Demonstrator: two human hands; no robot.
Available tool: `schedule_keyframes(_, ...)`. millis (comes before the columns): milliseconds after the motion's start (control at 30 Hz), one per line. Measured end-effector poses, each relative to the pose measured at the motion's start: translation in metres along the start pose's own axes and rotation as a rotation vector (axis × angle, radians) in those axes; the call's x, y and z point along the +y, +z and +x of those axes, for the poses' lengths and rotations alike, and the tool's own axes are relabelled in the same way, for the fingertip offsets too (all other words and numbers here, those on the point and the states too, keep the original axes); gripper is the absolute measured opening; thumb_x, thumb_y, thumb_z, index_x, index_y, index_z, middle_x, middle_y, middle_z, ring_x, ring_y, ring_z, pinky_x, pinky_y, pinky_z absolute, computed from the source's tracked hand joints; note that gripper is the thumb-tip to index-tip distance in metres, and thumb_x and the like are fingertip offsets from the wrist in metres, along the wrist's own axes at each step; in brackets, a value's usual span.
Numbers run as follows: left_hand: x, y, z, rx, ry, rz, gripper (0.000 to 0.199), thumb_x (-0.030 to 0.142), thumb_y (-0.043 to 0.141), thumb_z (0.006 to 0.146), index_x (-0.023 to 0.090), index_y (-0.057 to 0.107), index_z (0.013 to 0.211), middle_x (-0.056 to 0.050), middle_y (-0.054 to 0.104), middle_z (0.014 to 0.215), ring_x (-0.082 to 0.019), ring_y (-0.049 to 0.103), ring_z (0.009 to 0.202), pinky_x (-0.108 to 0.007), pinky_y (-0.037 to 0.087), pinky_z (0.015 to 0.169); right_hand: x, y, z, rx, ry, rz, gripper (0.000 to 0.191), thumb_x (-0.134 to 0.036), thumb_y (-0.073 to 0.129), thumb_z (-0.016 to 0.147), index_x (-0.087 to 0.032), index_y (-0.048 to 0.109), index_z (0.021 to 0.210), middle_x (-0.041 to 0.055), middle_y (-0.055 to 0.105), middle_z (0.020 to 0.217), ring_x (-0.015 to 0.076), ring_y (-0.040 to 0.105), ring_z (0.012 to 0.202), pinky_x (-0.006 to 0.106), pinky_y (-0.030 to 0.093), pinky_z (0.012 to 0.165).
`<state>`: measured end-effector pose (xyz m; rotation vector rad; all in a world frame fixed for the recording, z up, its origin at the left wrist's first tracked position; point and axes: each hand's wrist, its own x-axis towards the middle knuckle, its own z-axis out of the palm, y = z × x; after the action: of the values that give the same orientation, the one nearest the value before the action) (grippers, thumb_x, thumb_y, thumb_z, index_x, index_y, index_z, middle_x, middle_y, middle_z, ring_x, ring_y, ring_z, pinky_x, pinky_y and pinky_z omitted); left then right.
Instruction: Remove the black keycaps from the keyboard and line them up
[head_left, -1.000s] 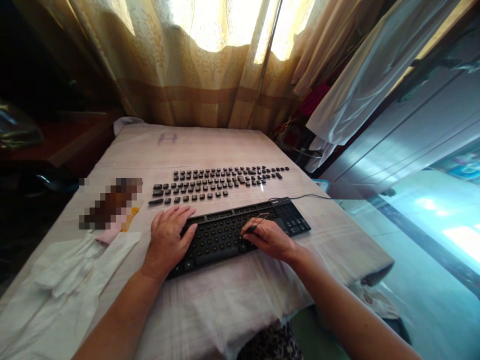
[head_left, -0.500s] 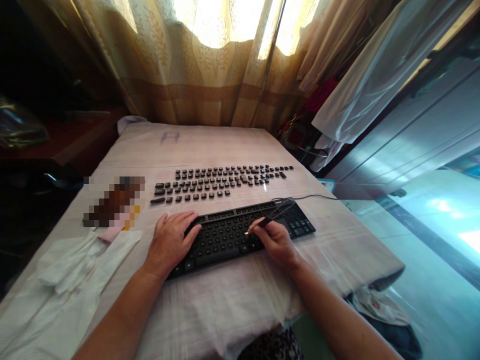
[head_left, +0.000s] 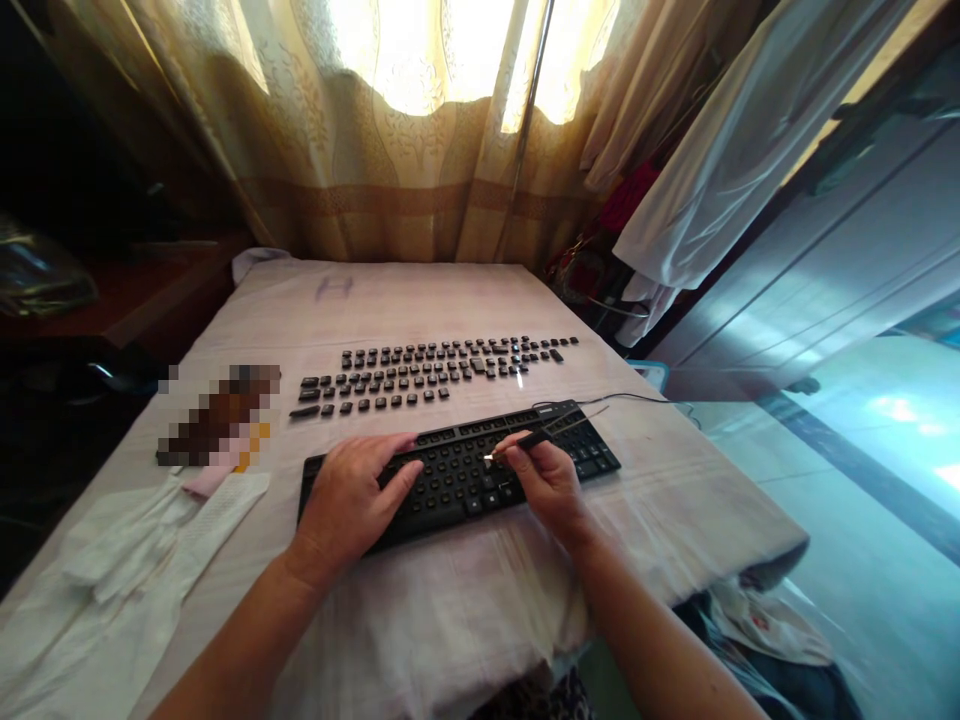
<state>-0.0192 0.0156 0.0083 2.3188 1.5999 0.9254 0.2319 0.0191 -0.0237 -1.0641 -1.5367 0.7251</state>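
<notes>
A black keyboard [head_left: 442, 515] lies at a slant in front of me; many of its key positions show bare stems, while caps remain on its right end. My left hand [head_left: 352, 495] rests over its left end, fingers spread and thumb out across the keys. Pinched in my right hand [head_left: 547, 485] is a slim black-handled tool [head_left: 533, 439]. Its pale tip points down at the keys right of the middle, and two thin wires stick out at its back end. Whether the tip touches the keyboard I cannot tell.
Loose black keycaps [head_left: 380, 402] lie in rows behind the keyboard. The keyboard cable [head_left: 637, 395] runs off to the right. A white cloth [head_left: 127, 570] and a blurred-out object [head_left: 225, 410] lie at the left. Curtains [head_left: 360, 190] hang beyond the table.
My left hand has slid right and inward over the keyboard, uncovering its left corner. The tool's tip is slightly farther up the keys. The view has shifted a little.
</notes>
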Motion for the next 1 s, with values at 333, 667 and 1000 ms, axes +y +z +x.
schedule_keyframes(333, 0.046, 0.026, 0.009, -0.245, -0.146, -0.466, 0.023, 0.037, 0.063, 0.083, 0.023, 0.07, 0.1, 0.0, 0.073, 0.078, -0.017, 0.067, 0.07, -0.027, 0.052, 0.067, -0.023, 0.008, 0.006, -0.118, -0.212, -0.082, 0.017, -0.026, 0.054, 0.094, -0.024, 0.07, 0.089, 0.0047, 0.074, 0.084, 0.0198, 0.068, 0.08, 0.033, 0.054, 0.075)
schedule_keyframes(667, 0.021, 0.024, -0.001, -0.236, -0.287, -0.591, 0.027, 0.035, 0.062, 0.081, 0.021, 0.07, 0.103, -0.004, 0.077, 0.095, -0.021, 0.071, 0.087, -0.032, 0.056, 0.081, -0.017, 0.022, 0.001, -0.08, -0.33, -0.185, 0.02, -0.02, 0.055, 0.094, -0.024, 0.071, 0.104, 0.0057, 0.072, 0.09, 0.0188, 0.068, 0.084, 0.031, 0.056, 0.076)
schedule_keyframes(1000, -0.001, 0.011, -0.005, -0.152, -0.392, -0.709, 0.036, 0.041, 0.064, 0.078, 0.02, 0.069, 0.107, -0.001, 0.077, 0.081, -0.018, 0.071, 0.074, -0.029, 0.057, 0.069, -0.012, 0.018, -0.009, -0.416, -0.575, -0.73, 0.025, -0.008, 0.057, 0.089, -0.019, 0.072, 0.106, 0.0083, 0.073, 0.095, 0.021, 0.063, 0.082, 0.033, 0.051, 0.072)
